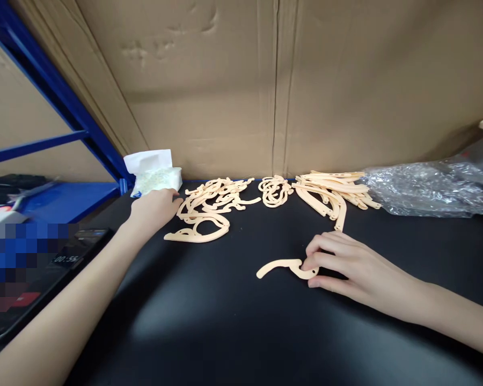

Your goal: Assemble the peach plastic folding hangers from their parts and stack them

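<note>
My right hand (348, 268) pinches one end of a curved beige plastic piece (279, 264), which looks like a folding-hanger hook with a hole near the held end. The piece hangs over the black tabletop, its free end pointing left. My left hand (155, 212) reaches to the front of a small white packet (159, 179) with tiny pale bits in it. Its fingers are mostly hidden behind the back of the hand, so I cannot see what they grip. Right of that hand lies a pile of beige hanger pieces (221, 194), with a larger folded hanger (201, 235) in front.
A small heap of beige hooks (274, 191) and a stack of long beige hanger arms (334, 187) lie along the cardboard wall (225, 107). Clear plastic bags (422, 185) are at right. A phone-like device (70, 268) and blue metal frame (60, 86) stand left.
</note>
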Demonstrator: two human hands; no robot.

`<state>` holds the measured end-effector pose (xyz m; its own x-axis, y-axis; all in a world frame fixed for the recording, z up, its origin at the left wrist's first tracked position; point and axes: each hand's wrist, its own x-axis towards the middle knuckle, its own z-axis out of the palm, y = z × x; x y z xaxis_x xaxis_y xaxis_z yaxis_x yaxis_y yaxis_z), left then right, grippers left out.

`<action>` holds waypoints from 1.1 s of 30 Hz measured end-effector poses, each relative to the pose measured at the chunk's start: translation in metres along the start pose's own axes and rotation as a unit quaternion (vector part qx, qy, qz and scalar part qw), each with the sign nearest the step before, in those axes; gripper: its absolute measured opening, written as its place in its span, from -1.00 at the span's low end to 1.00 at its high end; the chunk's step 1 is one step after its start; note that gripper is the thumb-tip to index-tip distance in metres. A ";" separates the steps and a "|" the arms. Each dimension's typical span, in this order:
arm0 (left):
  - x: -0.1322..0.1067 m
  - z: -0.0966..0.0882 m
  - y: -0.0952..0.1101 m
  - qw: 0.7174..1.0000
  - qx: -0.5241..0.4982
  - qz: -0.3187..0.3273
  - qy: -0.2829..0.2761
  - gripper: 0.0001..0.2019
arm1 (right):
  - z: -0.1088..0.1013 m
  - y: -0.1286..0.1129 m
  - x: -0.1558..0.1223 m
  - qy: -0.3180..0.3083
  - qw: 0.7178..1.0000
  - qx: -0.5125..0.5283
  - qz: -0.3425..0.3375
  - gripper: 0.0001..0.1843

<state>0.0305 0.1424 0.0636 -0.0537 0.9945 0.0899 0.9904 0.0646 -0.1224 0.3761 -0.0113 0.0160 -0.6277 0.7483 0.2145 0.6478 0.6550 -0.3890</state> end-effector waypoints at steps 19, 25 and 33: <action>0.001 0.003 0.008 0.992 -0.117 0.054 0.003 -0.73 | -0.003 -0.004 0.001 0.020 1.000 -0.009 -0.008 -0.92; -0.003 -0.005 0.010 0.978 -0.190 0.047 0.079 -0.80 | -0.003 -0.004 0.002 0.023 0.999 -0.022 -0.014 -0.90; -0.050 -0.010 0.051 0.913 -0.360 0.179 0.068 -0.76 | -0.004 -0.004 0.002 0.023 0.999 -0.027 -0.013 -0.89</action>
<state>0.0847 0.0953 0.0628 0.2575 0.9189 0.2989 0.7716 -0.3817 0.5089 0.3741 -0.0118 0.0211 -0.6252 0.7343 0.2644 0.6545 0.6779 -0.3348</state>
